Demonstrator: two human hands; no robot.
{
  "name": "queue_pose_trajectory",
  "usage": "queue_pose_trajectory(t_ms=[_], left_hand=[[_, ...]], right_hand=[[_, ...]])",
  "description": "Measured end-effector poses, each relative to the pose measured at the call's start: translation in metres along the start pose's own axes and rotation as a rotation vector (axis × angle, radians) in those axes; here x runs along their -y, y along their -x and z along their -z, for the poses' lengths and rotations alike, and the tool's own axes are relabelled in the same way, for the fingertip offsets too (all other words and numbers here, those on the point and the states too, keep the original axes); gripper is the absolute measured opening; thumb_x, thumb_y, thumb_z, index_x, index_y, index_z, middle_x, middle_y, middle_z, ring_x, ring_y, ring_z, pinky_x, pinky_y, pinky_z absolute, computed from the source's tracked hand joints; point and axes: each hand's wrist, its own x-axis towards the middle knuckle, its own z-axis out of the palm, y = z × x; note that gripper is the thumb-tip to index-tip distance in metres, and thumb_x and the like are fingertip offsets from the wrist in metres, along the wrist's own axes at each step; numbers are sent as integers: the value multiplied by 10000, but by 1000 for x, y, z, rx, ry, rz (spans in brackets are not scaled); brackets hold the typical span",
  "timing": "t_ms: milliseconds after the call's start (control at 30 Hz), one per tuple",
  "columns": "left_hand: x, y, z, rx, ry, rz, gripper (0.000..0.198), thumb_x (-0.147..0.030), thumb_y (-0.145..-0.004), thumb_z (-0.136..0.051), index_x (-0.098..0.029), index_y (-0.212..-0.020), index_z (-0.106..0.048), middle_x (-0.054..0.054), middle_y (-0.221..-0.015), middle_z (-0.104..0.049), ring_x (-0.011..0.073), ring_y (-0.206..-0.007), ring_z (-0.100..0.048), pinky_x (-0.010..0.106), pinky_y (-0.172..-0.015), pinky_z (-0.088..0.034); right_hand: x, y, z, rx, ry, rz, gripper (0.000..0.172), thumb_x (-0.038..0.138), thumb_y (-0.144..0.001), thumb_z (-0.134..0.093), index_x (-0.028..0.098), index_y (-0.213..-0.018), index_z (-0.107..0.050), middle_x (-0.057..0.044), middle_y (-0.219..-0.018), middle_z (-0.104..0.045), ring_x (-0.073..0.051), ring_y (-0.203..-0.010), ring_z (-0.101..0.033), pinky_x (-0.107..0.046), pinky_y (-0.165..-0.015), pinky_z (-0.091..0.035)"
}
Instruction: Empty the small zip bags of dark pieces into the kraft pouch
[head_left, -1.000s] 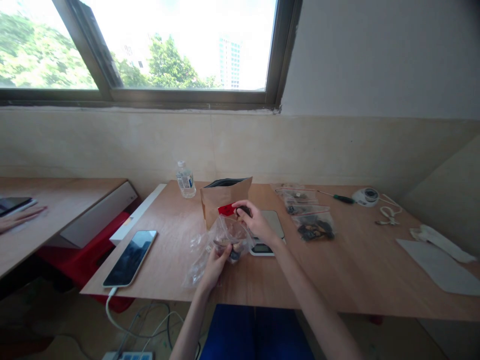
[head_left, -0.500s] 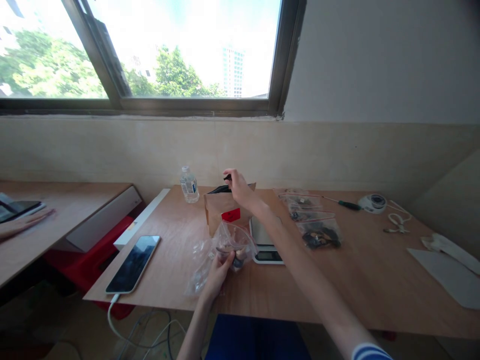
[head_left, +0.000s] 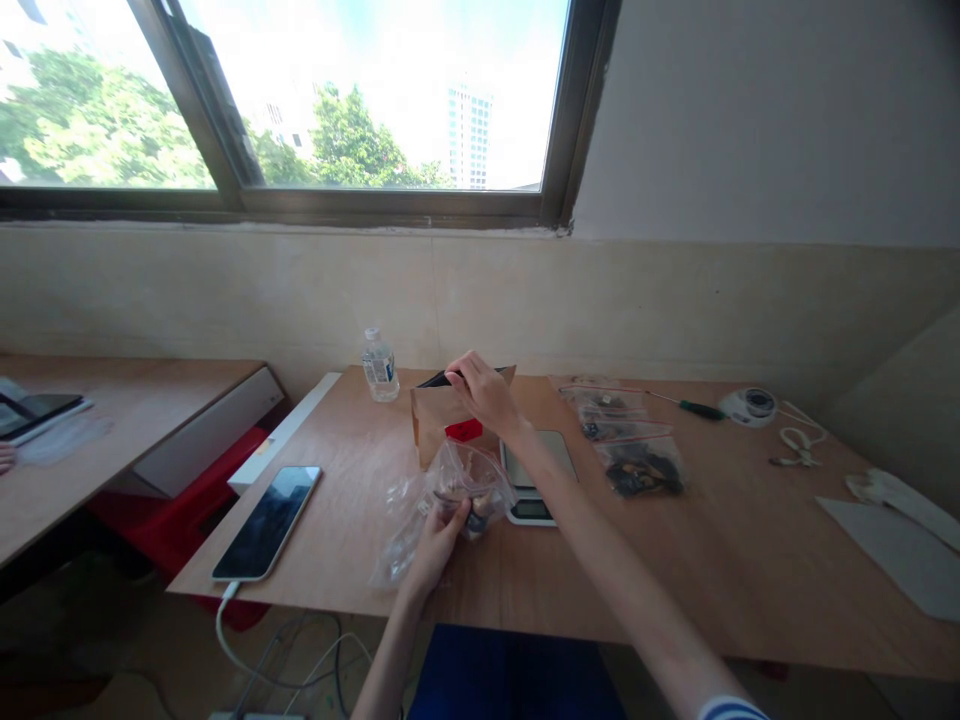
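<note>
My left hand grips a clear plastic zip bag that has small dark pieces inside, held just above the wooden table. My right hand reaches forward to the open top of a brown paper pouch with a red label. Its fingers are bent at the pouch's mouth, and what they hold, if anything, is hidden. A small digital scale lies right of the bag, under my right forearm.
A phone on a cable lies at the left of the table, a water bottle at the back. Filled zip bags, a screwdriver, a white round device and papers lie at the right. Another desk stands left.
My right hand left the clear bag, rose to the brown pouch's top, and now dips into its mouth. The left hand kept the clear bag. The other person's hand at far left withdrew.
</note>
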Motion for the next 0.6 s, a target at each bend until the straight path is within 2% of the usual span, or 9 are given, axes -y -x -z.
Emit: queue_pose_trajectory(t_ms=[200,400,467,600], left_hand=[[5,-1,2,-2,5,4,437,-493,-753,-602,-164,-1041,-618,109,-1118,-655,281,-1071,-580,395,-950,-396],[2,0,0,3,18,-6,445,-464,-759,-609,-150,-1075,-599,114,-1137,-646,282,-1096,-563,394,-947,-401],[1,0,0,-3,16,-2,430,-461,-762,-606,-157,-1066,-602,105,-1119,-655,277,-1086,-570,390,-938,-408],[0,1,-1,-14,9,3,412,-471,-745,-621,-161,-1016,-618,94,-1045,-684,272,-1049,-591,379,-915,-423]], right_hand=[[4,0,0,-15,-26,-50,400,409,-964,-225,173,-973,-549,-66,-854,-618,-186,-833,-545,-283,-773,-398],[0,-17,6,-66,32,-89,445,463,-946,-219,229,-995,-594,-49,-1003,-569,-184,-928,-502,-302,-858,-348],[-3,-22,7,-15,33,-79,443,479,-933,-245,249,-1004,-617,-49,-1024,-554,-178,-928,-503,-298,-852,-350],[-6,-25,8,199,32,-25,395,446,-932,-311,243,-959,-648,-49,-995,-597,-181,-923,-510,-312,-838,-357]])
